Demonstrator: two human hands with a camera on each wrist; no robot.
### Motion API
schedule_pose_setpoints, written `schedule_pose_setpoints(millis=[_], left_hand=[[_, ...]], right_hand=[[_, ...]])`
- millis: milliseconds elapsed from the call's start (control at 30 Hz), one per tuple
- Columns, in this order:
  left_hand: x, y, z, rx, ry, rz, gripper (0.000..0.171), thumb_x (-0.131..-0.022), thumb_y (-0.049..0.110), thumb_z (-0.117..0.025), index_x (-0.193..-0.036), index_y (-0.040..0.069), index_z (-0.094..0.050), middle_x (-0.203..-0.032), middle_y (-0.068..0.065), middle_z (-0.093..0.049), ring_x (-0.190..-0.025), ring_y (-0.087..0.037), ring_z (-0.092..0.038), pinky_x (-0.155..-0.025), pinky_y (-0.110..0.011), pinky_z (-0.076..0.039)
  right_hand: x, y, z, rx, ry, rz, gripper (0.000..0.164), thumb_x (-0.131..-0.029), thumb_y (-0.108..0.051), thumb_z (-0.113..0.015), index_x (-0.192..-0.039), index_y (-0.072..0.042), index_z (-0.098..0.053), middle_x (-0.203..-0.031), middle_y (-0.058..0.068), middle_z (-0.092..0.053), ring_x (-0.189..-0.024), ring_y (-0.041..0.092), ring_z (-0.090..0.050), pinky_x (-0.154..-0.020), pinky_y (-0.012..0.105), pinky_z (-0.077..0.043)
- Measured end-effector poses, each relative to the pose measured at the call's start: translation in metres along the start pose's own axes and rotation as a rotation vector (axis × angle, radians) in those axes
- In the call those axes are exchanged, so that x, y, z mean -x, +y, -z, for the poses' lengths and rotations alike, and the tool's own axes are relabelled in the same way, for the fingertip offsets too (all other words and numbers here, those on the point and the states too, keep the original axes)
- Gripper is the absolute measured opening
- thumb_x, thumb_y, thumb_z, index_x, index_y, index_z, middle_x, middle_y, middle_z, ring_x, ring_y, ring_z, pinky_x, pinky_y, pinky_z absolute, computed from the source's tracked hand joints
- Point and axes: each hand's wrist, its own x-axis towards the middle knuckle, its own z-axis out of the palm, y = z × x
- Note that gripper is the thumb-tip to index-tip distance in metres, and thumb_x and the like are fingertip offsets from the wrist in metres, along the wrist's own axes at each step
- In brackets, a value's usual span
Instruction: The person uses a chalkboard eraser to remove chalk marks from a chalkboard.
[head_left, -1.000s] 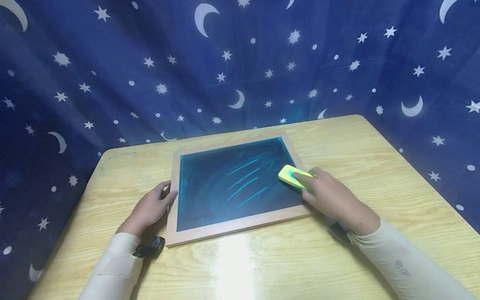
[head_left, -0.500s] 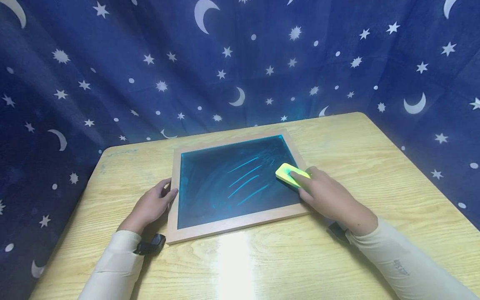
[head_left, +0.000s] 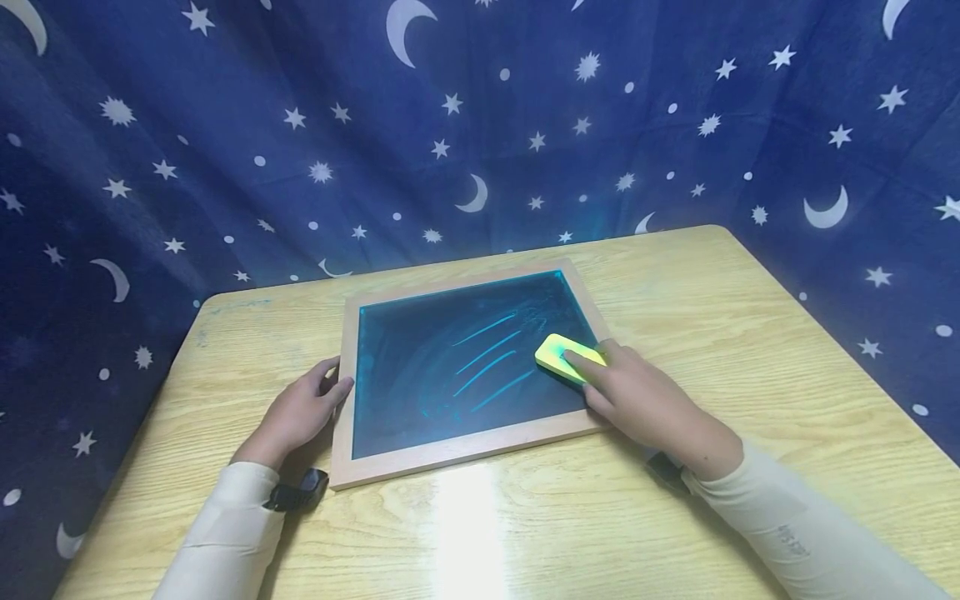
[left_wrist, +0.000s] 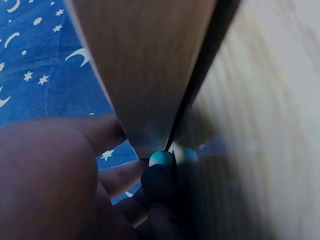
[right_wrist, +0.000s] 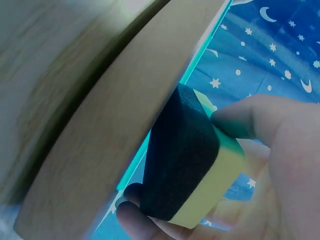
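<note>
A small chalkboard (head_left: 401, 358) in a light wooden frame lies on the table, with several slanted blue chalk strokes near its middle. My left hand (head_left: 296, 414) grips the frame's left side, thumb at the top edge. The left wrist view shows fingertips (left_wrist: 161, 159) curled at the underside of the wooden frame (left_wrist: 142, 75). My right hand (head_left: 645, 400) holds a yellow eraser (head_left: 551, 348) with a dark felt base over the board's right part, index finger along its top. In the right wrist view the eraser (right_wrist: 182, 155) is pinched between thumb and fingers, felt toward the board.
The board rests on a pale wood-grain table (head_left: 675, 283) with rounded far corners. Blue chalk smudges mark its far left corner. A dark blue curtain (head_left: 480, 125) with moons and stars hangs behind and along both sides. Black straps (head_left: 300, 492) sit at the wrists.
My right hand has moved the eraser left across the board, closer to the chalk strokes. The left hand keeps its hold on the frame.
</note>
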Motion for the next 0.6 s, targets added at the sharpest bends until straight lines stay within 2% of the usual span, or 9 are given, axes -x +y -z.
schedule_pose_setpoints(millis=[100, 233, 600], left_hand=[[0.0, 0.001, 0.0, -0.001, 0.0, -0.004, 0.07, -0.106, 0.051, -0.037, -0.157, 0.004, -0.029, -0.148, -0.031, -0.046, -0.135, -0.049, -0.047, -0.108, -0.066, -0.039], [0.0, 0.001, 0.0, -0.001, 0.002, -0.006, 0.07, -0.106, 0.052, -0.037, -0.157, 0.004, -0.029, -0.147, -0.031, -0.047, -0.135, -0.05, -0.047, -0.108, -0.066, -0.038], [0.0, 0.0, -0.001, 0.014, -0.006, 0.012, 0.071, -0.106, 0.053, -0.036, -0.157, 0.005, -0.027, -0.147, -0.031, -0.047, -0.135, -0.049, -0.047, -0.108, -0.066, -0.038]], right_hand=[[0.0, -0.003, -0.002, -0.002, 0.004, 0.024, 0.05, -0.096, -0.016, -0.049, -0.146, -0.021, -0.054, -0.097, 0.011, -0.052, -0.076, 0.019, -0.042, -0.062, 0.029, -0.037], [0.001, -0.008, -0.003, -0.01, 0.023, 0.061, 0.051, -0.095, -0.013, -0.05, -0.145, -0.021, -0.055, -0.091, 0.006, -0.048, -0.076, 0.017, -0.04, -0.062, 0.027, -0.035], [0.003, -0.019, -0.009, 0.015, 0.051, 0.134, 0.049, -0.095, -0.014, -0.054, -0.144, -0.021, -0.056, -0.098, 0.008, -0.056, -0.073, 0.013, -0.04, -0.064, 0.026, -0.038]])
